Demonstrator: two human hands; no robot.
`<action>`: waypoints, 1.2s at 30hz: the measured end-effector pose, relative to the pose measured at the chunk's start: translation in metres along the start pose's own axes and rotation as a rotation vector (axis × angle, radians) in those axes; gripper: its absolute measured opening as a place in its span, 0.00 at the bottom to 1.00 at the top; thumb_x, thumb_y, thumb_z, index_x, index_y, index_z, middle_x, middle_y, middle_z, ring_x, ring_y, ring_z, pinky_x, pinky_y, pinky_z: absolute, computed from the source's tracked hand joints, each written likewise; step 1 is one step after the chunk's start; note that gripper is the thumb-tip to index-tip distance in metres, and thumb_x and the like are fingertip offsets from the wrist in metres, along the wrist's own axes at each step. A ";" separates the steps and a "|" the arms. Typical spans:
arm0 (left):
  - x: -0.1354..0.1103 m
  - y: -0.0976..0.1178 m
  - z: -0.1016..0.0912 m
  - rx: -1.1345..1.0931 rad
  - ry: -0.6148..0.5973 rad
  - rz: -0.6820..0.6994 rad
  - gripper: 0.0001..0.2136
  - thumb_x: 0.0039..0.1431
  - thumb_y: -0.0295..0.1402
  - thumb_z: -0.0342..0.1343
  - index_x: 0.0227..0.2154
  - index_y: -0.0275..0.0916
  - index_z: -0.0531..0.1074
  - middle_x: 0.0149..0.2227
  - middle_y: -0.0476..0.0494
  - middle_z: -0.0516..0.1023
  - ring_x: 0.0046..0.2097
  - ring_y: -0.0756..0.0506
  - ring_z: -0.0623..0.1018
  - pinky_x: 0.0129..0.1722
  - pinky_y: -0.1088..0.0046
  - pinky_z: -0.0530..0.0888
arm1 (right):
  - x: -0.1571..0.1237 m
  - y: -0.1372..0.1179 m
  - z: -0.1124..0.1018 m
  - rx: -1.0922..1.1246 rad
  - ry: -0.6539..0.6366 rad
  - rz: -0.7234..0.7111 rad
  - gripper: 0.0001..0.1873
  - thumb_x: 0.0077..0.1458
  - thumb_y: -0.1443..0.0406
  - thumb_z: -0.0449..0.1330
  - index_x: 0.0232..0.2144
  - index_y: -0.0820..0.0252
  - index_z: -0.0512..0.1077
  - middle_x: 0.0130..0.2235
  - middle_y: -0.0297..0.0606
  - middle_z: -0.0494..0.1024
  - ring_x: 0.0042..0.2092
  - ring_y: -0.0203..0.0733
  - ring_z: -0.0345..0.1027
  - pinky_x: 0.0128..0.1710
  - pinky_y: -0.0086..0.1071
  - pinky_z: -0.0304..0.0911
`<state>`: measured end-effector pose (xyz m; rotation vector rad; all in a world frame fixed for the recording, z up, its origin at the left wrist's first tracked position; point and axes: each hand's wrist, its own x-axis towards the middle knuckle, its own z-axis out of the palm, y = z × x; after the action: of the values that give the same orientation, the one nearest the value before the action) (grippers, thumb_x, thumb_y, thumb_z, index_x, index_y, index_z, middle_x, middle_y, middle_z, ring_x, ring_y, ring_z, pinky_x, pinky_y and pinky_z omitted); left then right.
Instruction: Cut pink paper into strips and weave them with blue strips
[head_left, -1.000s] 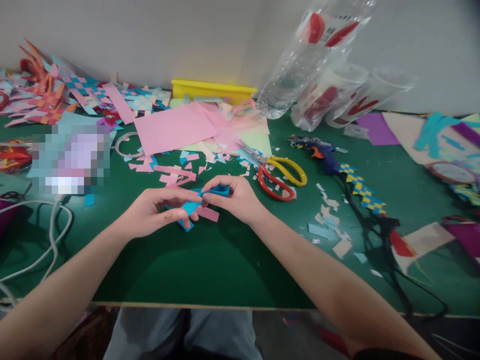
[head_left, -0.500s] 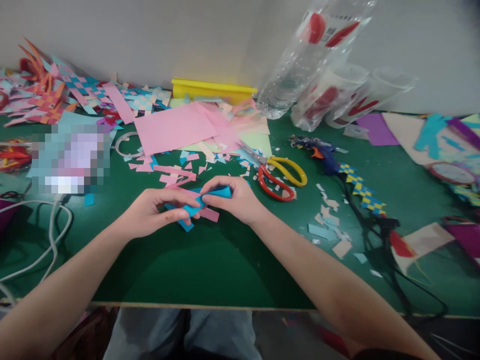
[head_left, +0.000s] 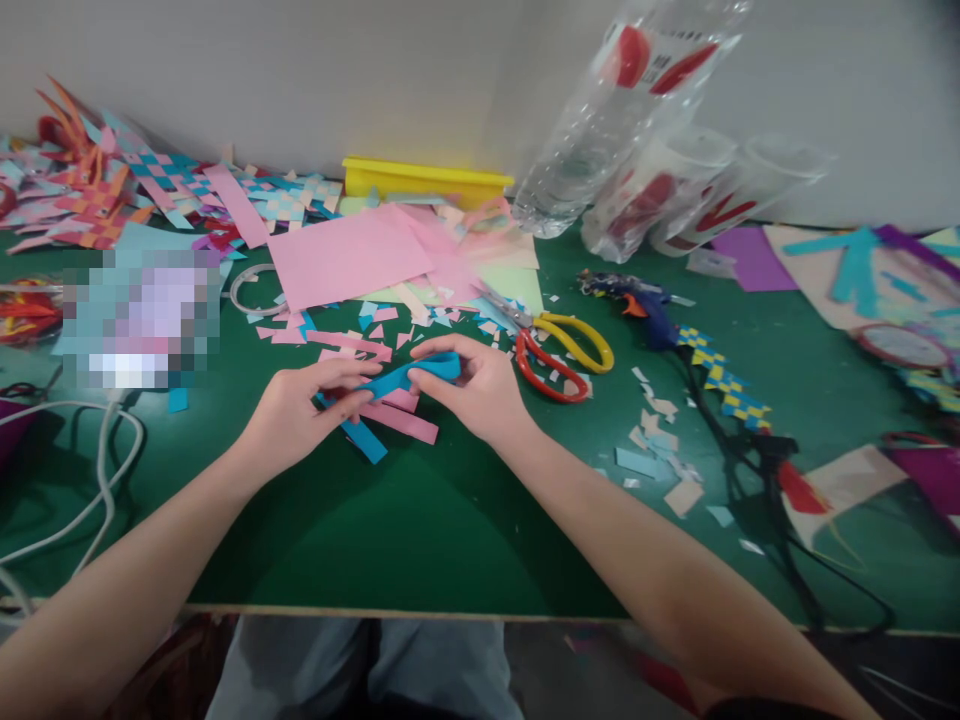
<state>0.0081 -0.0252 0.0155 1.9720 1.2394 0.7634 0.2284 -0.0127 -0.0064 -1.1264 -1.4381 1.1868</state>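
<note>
A blue paper strip [head_left: 397, 380], bent over into a loop at its right end, stretches between my two hands just above the table. My left hand [head_left: 307, 405] pinches its left end between thumb and fingers. At the looped end, my right hand [head_left: 476, 385] is closed on the strip, thumb in front and fingers behind. Below them lie pink paper strips [head_left: 409, 422] and another blue strip [head_left: 365, 441], partly covered by my left hand. Scissors [head_left: 562, 345] with one red and one yellow handle rest just right of my right hand.
Pink paper sheets [head_left: 352, 255] and small paper scraps lie behind my hands. A blue glue gun [head_left: 649, 315] with a black cable is at right. Plastic-wrapped cups [head_left: 660, 190] lean at the back wall. White cables [head_left: 112, 480] run along the left; a woven paper pile [head_left: 97, 195] sits back left.
The blue strip has turned more level and its loop shows more openly. My left fingers have shifted left along it, and more of the pink strips beneath is uncovered.
</note>
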 end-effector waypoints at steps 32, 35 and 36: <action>-0.001 -0.011 0.002 0.308 0.200 0.075 0.08 0.63 0.36 0.54 0.39 0.44 0.78 0.33 0.48 0.83 0.28 0.48 0.75 0.32 0.71 0.70 | 0.001 0.000 0.000 -0.153 -0.048 -0.010 0.06 0.49 0.60 0.67 0.28 0.54 0.79 0.31 0.33 0.83 0.34 0.40 0.77 0.35 0.36 0.70; 0.000 -0.009 0.000 0.238 0.192 0.045 0.09 0.63 0.36 0.55 0.40 0.43 0.78 0.34 0.48 0.83 0.28 0.48 0.77 0.32 0.72 0.72 | 0.001 0.000 -0.001 -0.031 -0.081 0.025 0.07 0.50 0.58 0.66 0.29 0.55 0.79 0.31 0.34 0.84 0.35 0.41 0.79 0.38 0.37 0.72; 0.000 -0.009 0.000 0.205 0.191 0.037 0.09 0.63 0.36 0.55 0.41 0.42 0.78 0.34 0.47 0.82 0.29 0.48 0.77 0.32 0.72 0.73 | 0.001 0.000 -0.001 -0.009 -0.086 0.034 0.07 0.50 0.58 0.66 0.29 0.55 0.79 0.31 0.35 0.84 0.35 0.41 0.79 0.39 0.37 0.73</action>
<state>0.0031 -0.0223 0.0084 2.1304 1.4454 0.8905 0.2291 -0.0119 -0.0066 -1.1213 -1.4960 1.2672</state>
